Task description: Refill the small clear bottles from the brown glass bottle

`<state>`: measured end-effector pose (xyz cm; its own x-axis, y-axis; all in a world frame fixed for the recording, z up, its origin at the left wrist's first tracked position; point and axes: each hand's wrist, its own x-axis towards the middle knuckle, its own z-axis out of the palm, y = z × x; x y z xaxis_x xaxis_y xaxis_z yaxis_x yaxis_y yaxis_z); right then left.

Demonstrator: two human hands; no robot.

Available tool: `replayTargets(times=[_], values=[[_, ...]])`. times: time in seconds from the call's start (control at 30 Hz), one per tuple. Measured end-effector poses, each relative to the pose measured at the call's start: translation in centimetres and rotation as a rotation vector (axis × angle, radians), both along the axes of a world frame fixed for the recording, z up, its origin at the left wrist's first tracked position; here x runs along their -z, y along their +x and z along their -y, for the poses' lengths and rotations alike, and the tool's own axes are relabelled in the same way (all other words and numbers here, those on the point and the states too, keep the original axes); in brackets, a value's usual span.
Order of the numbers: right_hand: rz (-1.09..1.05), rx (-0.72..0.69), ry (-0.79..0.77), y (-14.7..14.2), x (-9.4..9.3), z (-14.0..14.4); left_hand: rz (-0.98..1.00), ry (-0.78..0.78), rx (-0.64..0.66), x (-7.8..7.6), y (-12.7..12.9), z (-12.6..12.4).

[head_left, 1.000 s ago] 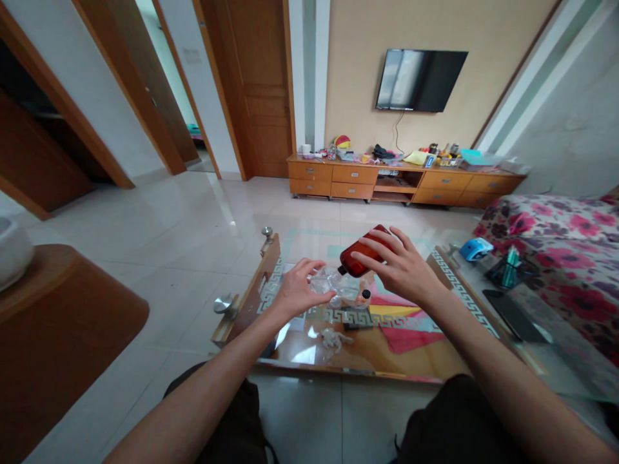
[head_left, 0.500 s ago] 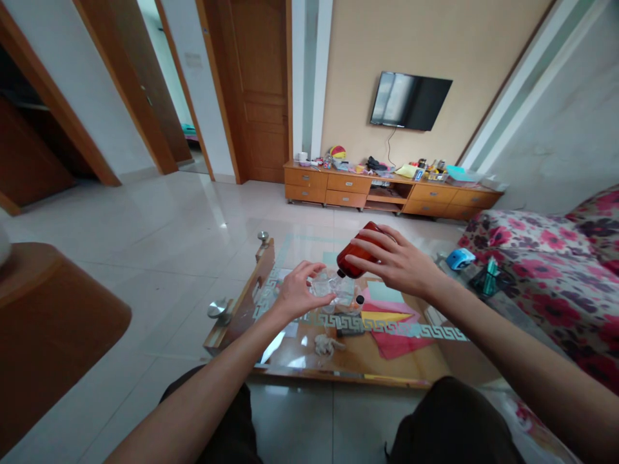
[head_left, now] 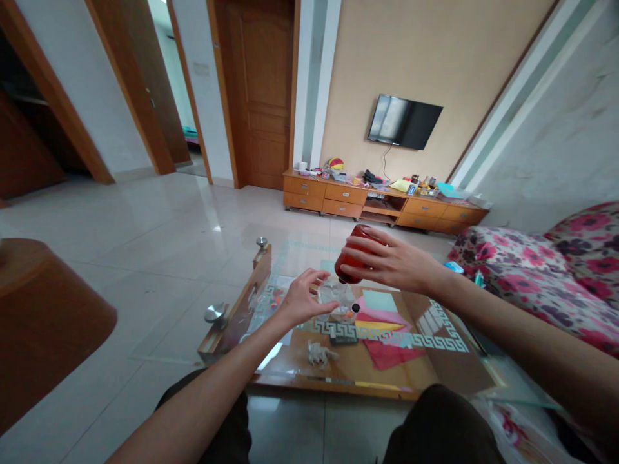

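My right hand [head_left: 394, 263] grips a red-brown plastic bottle [head_left: 352, 261], tipped neck-down toward the left. Its mouth hangs just above a small clear plastic cup [head_left: 335, 298] that stands on the glass-topped coffee table [head_left: 425, 325]. My left hand [head_left: 302, 298] holds that cup by its left side with the fingertips. A small black cap [head_left: 355, 308] lies on the glass right of the cup. Whether liquid is flowing I cannot make out.
Coloured paper sheets [head_left: 387, 335] lie under the glass, a crumpled clear wrapper [head_left: 319, 352] near the front edge. A floral sofa [head_left: 541, 270] is on the right, a brown round table [head_left: 43, 309] on the left. A TV cabinet [head_left: 382, 203] stands against the far wall.
The view has tilted up and shifted. The bottle has tipped steeper over the cup, and both hands stay on the same things.
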<state>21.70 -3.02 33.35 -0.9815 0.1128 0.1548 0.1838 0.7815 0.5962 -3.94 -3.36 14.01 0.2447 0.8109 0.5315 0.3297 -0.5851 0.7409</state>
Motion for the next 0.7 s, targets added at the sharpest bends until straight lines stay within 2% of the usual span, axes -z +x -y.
replayTargets(times=[0.27, 0.43, 0.57, 0.7], values=[[0.042, 0.064, 0.004, -0.3, -0.8, 0.8, 0.033, -0.017, 0.007, -0.1, 0.0, 0.1], [-0.058, 0.124, -0.043, 0.8, 0.2, 1.5, 0.049, -0.038, 0.011, -0.1, 0.1, 0.2], [-0.240, 0.266, -0.060, 2.4, 2.6, 1.4, 0.047, -0.040, -0.007, 0.1, 0.4, 0.1], [-0.525, 0.459, -0.137, 5.5, 7.3, -0.6, 0.026, -0.045, -0.005, 0.4, 0.9, -0.4]])
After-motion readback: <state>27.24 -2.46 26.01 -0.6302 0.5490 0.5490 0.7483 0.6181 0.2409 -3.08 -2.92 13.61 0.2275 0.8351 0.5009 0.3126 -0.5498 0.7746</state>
